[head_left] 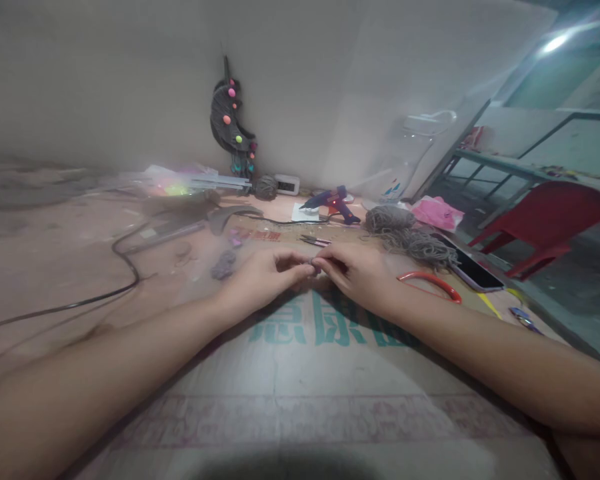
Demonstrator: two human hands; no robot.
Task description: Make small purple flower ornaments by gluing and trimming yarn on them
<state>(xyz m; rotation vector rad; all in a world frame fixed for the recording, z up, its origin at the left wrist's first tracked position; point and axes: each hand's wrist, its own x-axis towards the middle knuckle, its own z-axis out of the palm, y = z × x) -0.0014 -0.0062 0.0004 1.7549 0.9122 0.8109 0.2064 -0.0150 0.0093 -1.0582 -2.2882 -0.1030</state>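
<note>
My left hand (267, 273) and my right hand (355, 267) meet fingertip to fingertip over a cardboard sheet (300, 360) with green printed characters. Both hands pinch a small grey piece (313, 265) between them; it is too small to name. A heap of grey yarn (405, 233) lies just beyond my right hand. Small scissors (314, 240) lie right behind the fingertips. A red-handled tool (433, 283) rests beside my right wrist.
A blue glue gun (330, 200) stands at the back with a black cable (105, 280) trailing left. A yarn ball (266, 187) and a dark crescent ornament with coloured pompoms (230, 127) sit by the wall. A phone (473, 270) lies right; a red chair (545, 223) stands beyond.
</note>
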